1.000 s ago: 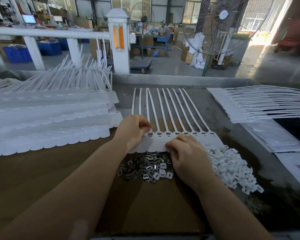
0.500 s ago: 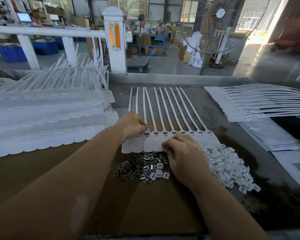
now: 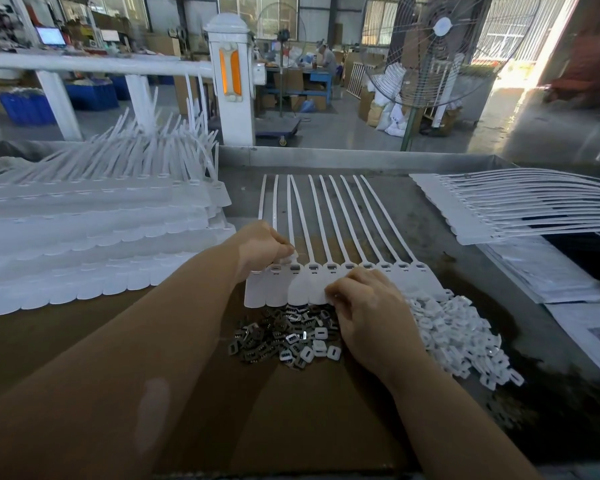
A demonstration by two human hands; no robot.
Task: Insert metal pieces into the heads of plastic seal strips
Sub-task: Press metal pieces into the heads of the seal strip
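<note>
Head view: left hand (image 3: 264,245) had shifted leftward along row of seal strips (image 3: 329,271), fingers curled, pinching at head near row's left end; probably seating metal piece. Right hand (image 3: 368,306) stayed curled on tags mid-row; whether it held anything could not be told. Metal pieces (image 3: 274,337) heaped just below row, white caps (image 3: 458,337) at right. Table (image 3: 395,188): strip stacks (image 3: 84,244) crowded left edge, finished sheets (image 3: 516,206) right; bare room toward near edge.

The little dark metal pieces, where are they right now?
In the head view, the metal pieces lie heaped on the brown board, just below the row of seal strips, left of the right hand.
</note>
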